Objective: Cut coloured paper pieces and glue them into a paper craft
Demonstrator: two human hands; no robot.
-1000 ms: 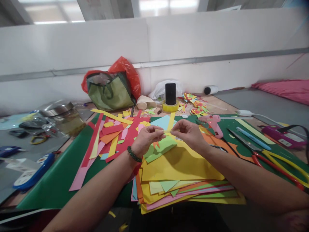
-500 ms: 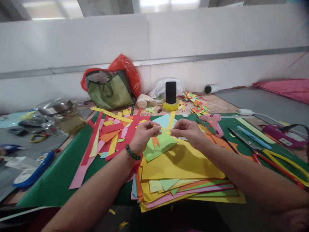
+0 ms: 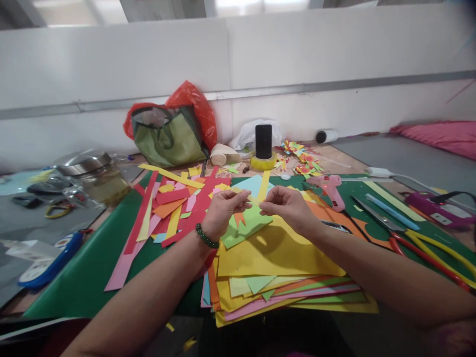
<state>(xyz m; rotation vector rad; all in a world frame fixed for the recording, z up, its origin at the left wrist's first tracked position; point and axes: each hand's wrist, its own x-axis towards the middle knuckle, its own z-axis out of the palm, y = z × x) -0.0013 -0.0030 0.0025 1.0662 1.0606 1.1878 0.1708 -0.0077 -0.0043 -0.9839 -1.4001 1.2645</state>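
Both hands meet over the paper stack, each with its fingers pinched. My left hand [image 3: 225,209], with a green beaded bracelet [image 3: 206,236] at the wrist, grips one side of a small yellow paper piece [image 3: 254,200]. On its other side the fingertips of my right hand [image 3: 285,204] close on the same piece, whose shape is partly hidden. Below lies a light green sheet [image 3: 248,229] with a small orange notched scrap [image 3: 240,218] on it. Under that is a large yellow sheet [image 3: 282,253] topping a stack of coloured paper. A yellow strip [image 3: 264,184] lies just behind the fingers.
Paper strips [image 3: 173,198] cover the left of the green mat [image 3: 82,267]. On the right are a pink glue gun [image 3: 330,188], red-and-yellow-handled scissors [image 3: 399,233] and a blue stick [image 3: 390,210]. A phone [image 3: 263,141] stands on a tape roll [image 3: 263,161] near paper flowers [image 3: 307,161].
The two hands have drawn slightly closer together around the yellow piece. A dark, shiny object now shows behind my right forearm.
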